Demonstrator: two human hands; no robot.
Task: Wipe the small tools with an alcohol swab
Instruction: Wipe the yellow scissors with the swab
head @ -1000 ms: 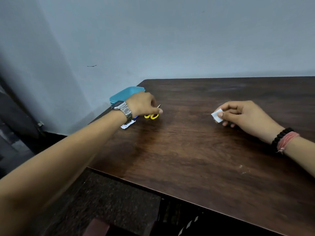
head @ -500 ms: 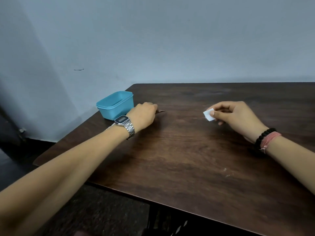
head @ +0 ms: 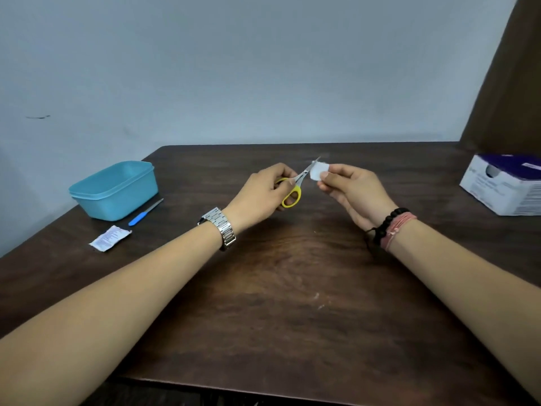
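Observation:
Small scissors [head: 295, 187] with yellow handles and thin steel blades are held above the middle of the table by my left hand [head: 260, 193], which grips the handles. The blades point up and to the right. My right hand [head: 351, 189] pinches a white alcohol swab [head: 317, 172] against the blades near their tip. A blue-handled tool [head: 145, 213] with a thin metal end lies flat on the table at the left, beside the box.
A teal plastic box [head: 115, 190] stands at the table's left. A torn swab wrapper [head: 109, 238] lies in front of it. A white and purple carton [head: 505, 186] sits at the right edge. The dark wooden table [head: 292, 288] meets a grey wall behind.
My left hand lifted the scissors from beside the teal box and brought them to the middle. My right hand rose with the swab to meet the blades. The camera turned right.

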